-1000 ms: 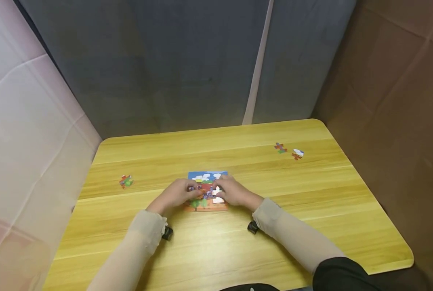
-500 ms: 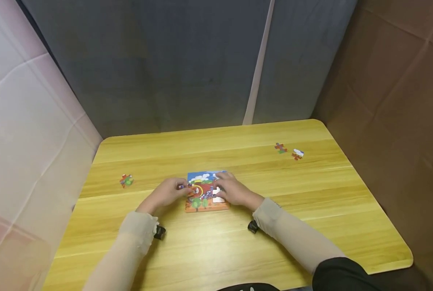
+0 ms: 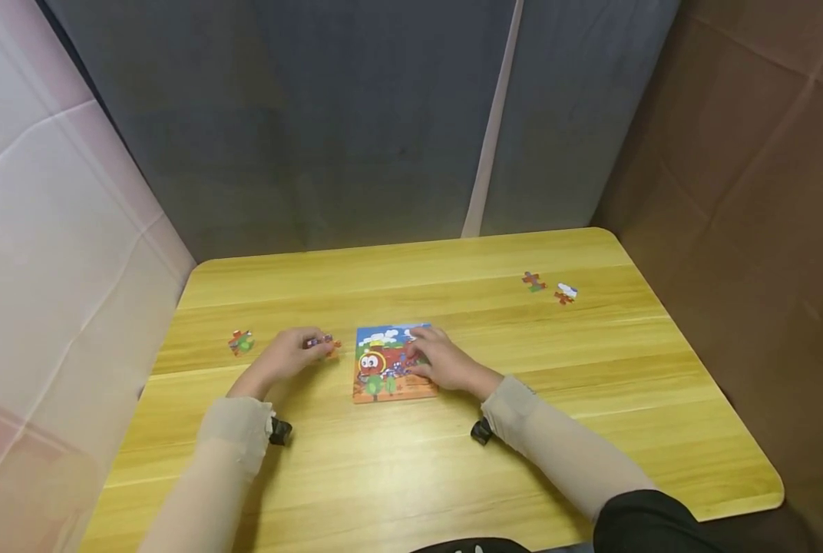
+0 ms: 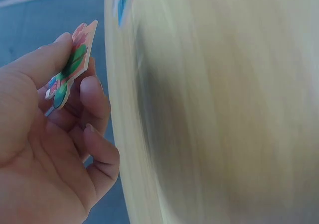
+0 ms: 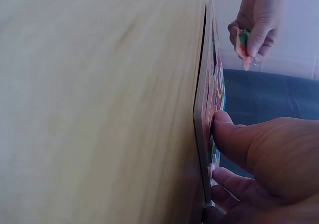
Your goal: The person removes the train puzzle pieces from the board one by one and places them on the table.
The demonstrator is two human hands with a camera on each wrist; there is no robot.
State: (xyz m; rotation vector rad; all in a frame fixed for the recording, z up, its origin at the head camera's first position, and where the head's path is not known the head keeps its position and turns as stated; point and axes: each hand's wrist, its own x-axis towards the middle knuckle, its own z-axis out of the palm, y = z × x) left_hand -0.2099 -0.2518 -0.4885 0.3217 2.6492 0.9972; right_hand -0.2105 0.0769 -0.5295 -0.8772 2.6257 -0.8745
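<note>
My left hand [image 3: 283,355] pinches a jigsaw piece [image 3: 327,344] between thumb and fingers, left of the square jigsaw puzzle [image 3: 384,390]. In the left wrist view, the piece [image 4: 75,67] shows orange and green print, and the remaining fingers curl behind it. The puzzle carries a cartoon face with big eyes, trees and clouds. Over its right side, my right hand [image 3: 446,361] rests with thumb and fingers spread apart. The right wrist view shows the thumb [image 5: 224,129] and fingertips touching the puzzle's face, close to its edge. Part of the picture is hidden under this hand.
On the wooden table [image 3: 411,476], a loose jigsaw piece [image 3: 241,342] lies at the left. Two more, a red-purple piece [image 3: 533,282] and a white-and-red piece [image 3: 566,293], lie at the back right. A dark curtain [image 3: 356,138] hangs behind the table.
My left hand has moved left, off the puzzle, carrying a piece and uncovering the cartoon face. The white patch beside my right thumb now shows orange; the right hand has hardly shifted.
</note>
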